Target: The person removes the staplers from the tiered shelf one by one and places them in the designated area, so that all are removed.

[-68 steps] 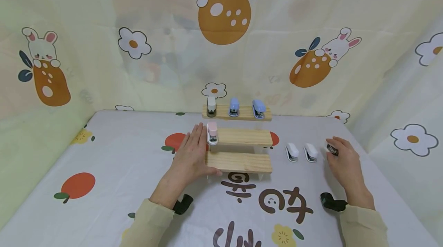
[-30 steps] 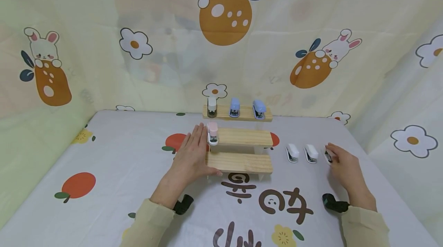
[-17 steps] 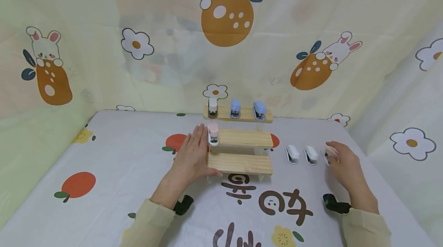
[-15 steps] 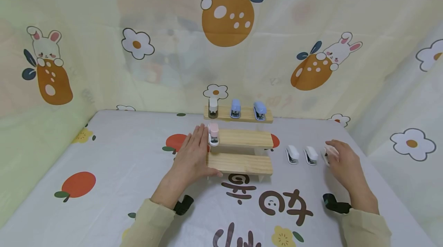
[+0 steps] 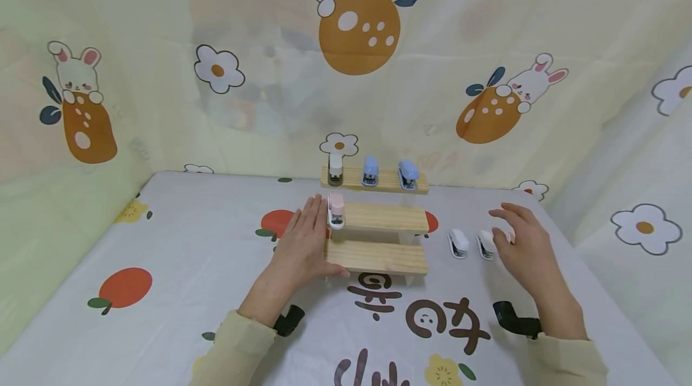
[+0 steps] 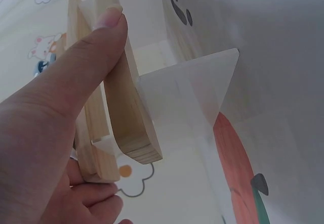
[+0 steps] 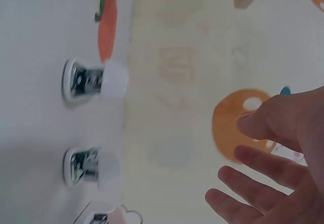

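A three-step wooden rack (image 5: 378, 257) stands mid-table. My left hand (image 5: 303, 245) rests against its left end with fingers straight, the thumb over the front of the lowest board (image 6: 126, 113). A pink stapler (image 5: 336, 211) sits at the left of the middle board. The top board bears a white stapler (image 5: 335, 168) and two blue staplers (image 5: 370, 171). Right of the rack, white staplers (image 5: 458, 243) stand on the table. My right hand (image 5: 527, 251) is raised above them, fingers apart, holding nothing. In the right wrist view a stapler with pink (image 7: 98, 218) is partly cut off.
A white tablecloth (image 5: 189, 296) printed with fruit and brown lettering covers the table. Behind it hangs a patterned cloth (image 5: 259, 110), with another side of cloth (image 5: 638, 158) at the right.
My right hand has let go of the stapler at the right end of the row and lifted, its fingers now spread. My left hand keeps its place at the rack.
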Demonstrator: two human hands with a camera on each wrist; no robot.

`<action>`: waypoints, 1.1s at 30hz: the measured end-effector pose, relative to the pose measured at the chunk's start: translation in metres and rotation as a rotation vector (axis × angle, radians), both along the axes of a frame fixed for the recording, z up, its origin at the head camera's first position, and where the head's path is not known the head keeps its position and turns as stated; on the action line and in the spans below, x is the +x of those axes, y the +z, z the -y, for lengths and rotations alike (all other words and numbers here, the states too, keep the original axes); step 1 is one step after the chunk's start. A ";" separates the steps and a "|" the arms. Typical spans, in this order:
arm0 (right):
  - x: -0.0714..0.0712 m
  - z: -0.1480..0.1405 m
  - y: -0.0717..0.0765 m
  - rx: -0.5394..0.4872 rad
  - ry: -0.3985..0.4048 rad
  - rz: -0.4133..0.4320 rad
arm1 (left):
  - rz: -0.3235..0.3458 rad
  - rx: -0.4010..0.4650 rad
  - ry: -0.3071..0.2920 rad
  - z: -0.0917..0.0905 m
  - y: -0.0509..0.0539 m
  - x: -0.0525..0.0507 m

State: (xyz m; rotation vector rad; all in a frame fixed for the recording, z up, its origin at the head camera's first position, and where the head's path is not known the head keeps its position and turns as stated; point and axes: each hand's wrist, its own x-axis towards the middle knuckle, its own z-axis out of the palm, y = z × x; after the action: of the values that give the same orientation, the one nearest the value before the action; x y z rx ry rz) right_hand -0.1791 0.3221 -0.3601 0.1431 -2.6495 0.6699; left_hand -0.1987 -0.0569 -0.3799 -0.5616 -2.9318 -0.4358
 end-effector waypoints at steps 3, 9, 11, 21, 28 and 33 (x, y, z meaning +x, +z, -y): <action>0.003 0.013 0.008 0.019 0.036 -0.049 | -0.001 -0.008 -0.003 -0.001 0.001 0.000; 0.008 0.046 0.021 0.029 0.100 -0.090 | 0.000 -0.011 -0.001 -0.002 0.001 0.000; 0.009 0.056 0.024 0.026 0.123 -0.108 | -0.003 -0.012 0.003 -0.002 0.001 0.000; 0.002 0.093 0.028 0.020 0.261 -0.211 | -0.042 -0.028 0.017 -0.002 0.002 0.000; 0.000 0.113 0.029 0.008 0.315 -0.190 | -0.073 -0.042 0.020 -0.001 0.004 0.001; -0.003 0.124 0.029 0.012 0.347 -0.167 | -0.088 -0.043 0.019 0.001 0.005 0.001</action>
State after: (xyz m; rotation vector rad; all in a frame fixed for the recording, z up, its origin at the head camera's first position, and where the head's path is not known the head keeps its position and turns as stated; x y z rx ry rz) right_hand -0.1823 0.1977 -0.3312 0.6452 -2.4890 0.7148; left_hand -0.1979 -0.0579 -0.3751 -0.5436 -2.8659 -0.3383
